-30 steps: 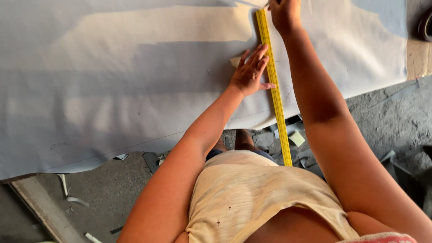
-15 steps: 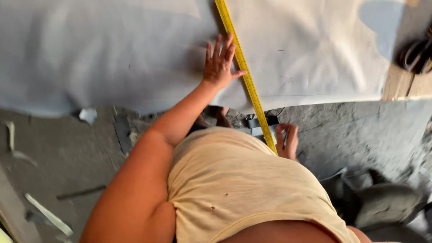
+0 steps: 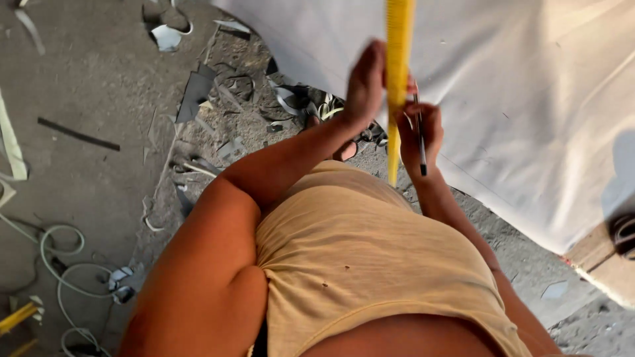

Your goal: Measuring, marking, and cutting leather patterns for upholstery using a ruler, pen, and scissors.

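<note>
The left hand [image 3: 366, 84] is pressed flat beside the yellow ruler [image 3: 399, 79]; a pen [image 3: 419, 135] is gripped by the right hand [image 3: 418, 135]. The ruler's long axis is aligned up-down across the white sheet [image 3: 529, 99].

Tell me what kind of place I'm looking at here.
Probably a rough workshop or cutting floor. A large white sheet lies on a dusty concrete floor strewn with offcuts, and the left hand steadies a yellow ruler while the right hand holds a pen.
</note>
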